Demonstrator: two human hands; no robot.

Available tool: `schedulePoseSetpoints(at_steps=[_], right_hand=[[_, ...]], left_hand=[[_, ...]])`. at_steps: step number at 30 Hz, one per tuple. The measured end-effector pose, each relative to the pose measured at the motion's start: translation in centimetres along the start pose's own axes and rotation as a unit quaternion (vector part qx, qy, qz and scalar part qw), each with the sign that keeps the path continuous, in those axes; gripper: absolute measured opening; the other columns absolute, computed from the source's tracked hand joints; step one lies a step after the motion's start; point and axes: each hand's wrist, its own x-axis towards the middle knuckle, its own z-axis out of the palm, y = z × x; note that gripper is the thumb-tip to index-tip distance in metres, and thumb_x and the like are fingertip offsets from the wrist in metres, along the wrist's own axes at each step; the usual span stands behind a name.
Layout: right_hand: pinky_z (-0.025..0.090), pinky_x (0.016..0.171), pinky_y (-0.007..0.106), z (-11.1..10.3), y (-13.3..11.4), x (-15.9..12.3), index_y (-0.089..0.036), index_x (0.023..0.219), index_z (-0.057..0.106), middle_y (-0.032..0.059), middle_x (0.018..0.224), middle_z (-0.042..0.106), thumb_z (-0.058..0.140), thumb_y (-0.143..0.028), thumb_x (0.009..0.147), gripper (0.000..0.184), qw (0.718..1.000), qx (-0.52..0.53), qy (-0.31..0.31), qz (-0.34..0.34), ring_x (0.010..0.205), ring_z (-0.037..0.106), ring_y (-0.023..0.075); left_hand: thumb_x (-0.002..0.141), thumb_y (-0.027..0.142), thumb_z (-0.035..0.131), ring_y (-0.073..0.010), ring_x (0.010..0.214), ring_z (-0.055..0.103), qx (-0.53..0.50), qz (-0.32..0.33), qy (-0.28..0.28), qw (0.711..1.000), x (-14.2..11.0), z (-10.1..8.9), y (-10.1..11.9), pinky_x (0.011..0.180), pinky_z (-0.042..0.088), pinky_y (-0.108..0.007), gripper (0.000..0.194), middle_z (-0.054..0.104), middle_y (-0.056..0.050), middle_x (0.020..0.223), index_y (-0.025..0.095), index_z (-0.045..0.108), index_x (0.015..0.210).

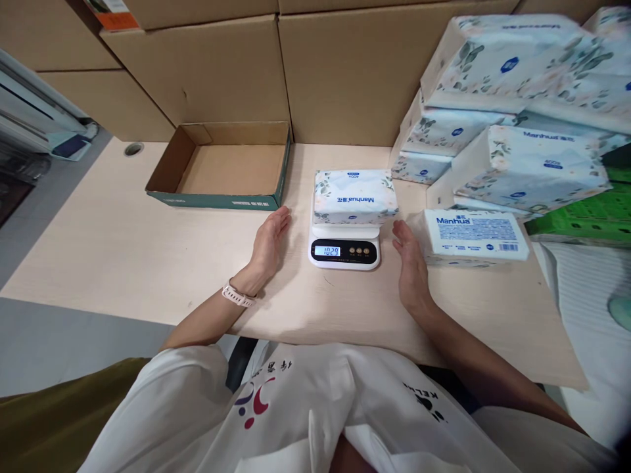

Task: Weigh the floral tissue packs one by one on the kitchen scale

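Left hand [269, 244] and right hand [413, 269] are empty and loosely spread, well apart at the table [113, 256], on either side of the white scale [345, 263]. We see the tissue pack [355, 194] sitting on top of it, touching neither hand. We expect it to be light, soft, easily dented and slightly slippery outside, best cupped gently at both short ends.

Here's my left hand [269, 244], on edge, palm turned inward, fingers loosely extended forward and tipping right; opposite, well apart, my right hand [412, 266] mirrors it, fingers unclenched and leaning left. My left forearm [204, 322] angles in from the lower left, my right forearm [466, 348], bare too, from the lower right.
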Motion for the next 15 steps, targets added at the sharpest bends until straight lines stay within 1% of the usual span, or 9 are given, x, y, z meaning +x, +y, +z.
schedulePoseSetpoints(at_steps=[6, 12, 15], right_hand=[[0.033, 0.139, 0.057, 0.01, -0.14, 0.11, -0.037, 0.168, 0.045, 0.004, 0.177, 0.044, 0.033, -0.076, 0.107, 0.073, 1.0, -0.001, 0.004, -0.001, 0.166, 0.041, 0.0283], [0.03, 0.14, 0.058, 0.05, -0.31, 0.03, -0.037, 0.168, 0.045, 0.0039, 0.179, 0.042, 0.035, -0.078, 0.105, 0.075, 1.0, 0.008, 0.001, 0.008, 0.167, 0.039, 0.0287], [0.03, 0.14, 0.06, 0.08, -0.52, 0.02, -0.039, 0.169, 0.042, 0.0025, 0.18, 0.04, 0.036, -0.078, 0.105, 0.076, 1.0, 0.001, -0.003, -0.005, 0.168, 0.036, 0.0301]], left_hand=[[0.095, 0.03, 0.057, -0.026, 0.153, 0.058, 0.004, -0.005, 0.001, 1.0, 0.01, 0.03, 0.1, 0.137, 0.037, -0.04, 0.041, 0.063, -0.014, 0.16, 0.015, 0.071, 0.129], [0.096, 0.033, 0.057, -0.0279, 0.153, 0.057, 0.01, 0.002, -0.006, 1.0, 0.15, -0.06, -0.2, 0.138, 0.036, -0.045, 0.044, 0.062, -0.014, 0.161, 0.015, 0.07, 0.134], [0.1, 0.036, 0.057, -0.0285, 0.156, 0.055, 0.038, 0.023, -0.014, 0.999, -0.38, -0.23, -0.02, 0.138, 0.034, -0.044, 0.045, 0.058, -0.012, 0.165, 0.018, 0.069, 0.14]])
